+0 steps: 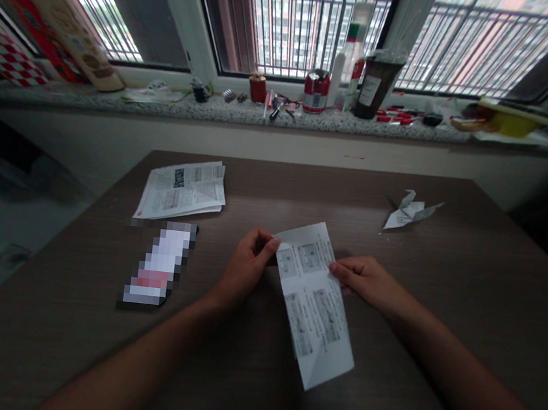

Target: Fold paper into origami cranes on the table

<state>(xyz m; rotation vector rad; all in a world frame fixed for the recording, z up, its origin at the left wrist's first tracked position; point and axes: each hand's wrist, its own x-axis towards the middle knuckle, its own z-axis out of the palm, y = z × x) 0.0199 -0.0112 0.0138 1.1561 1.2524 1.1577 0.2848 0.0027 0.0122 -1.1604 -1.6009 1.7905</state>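
Between my two hands is a folded sheet of printed paper (315, 301), long and narrow, with small grey pictures and lines of text. My left hand (251, 258) pinches its upper left edge between thumb and fingers. On the opposite edge, my right hand (359, 278) grips it with the thumb on top and fingers beneath. The sheet is tilted, its lower end pointing toward me and slightly right. A crease runs across its lower corner. Farther right on the table lies a folded paper crane (407, 212) with printed text on it.
A stack of printed sheets (182, 189) lies at the table's back left, with a pixelated phone (157, 268) in front of it. Behind the brown table (275, 189), a granite windowsill (157, 108) carries a red can (316, 92), a dark cup (377, 88), bottles and small tools.
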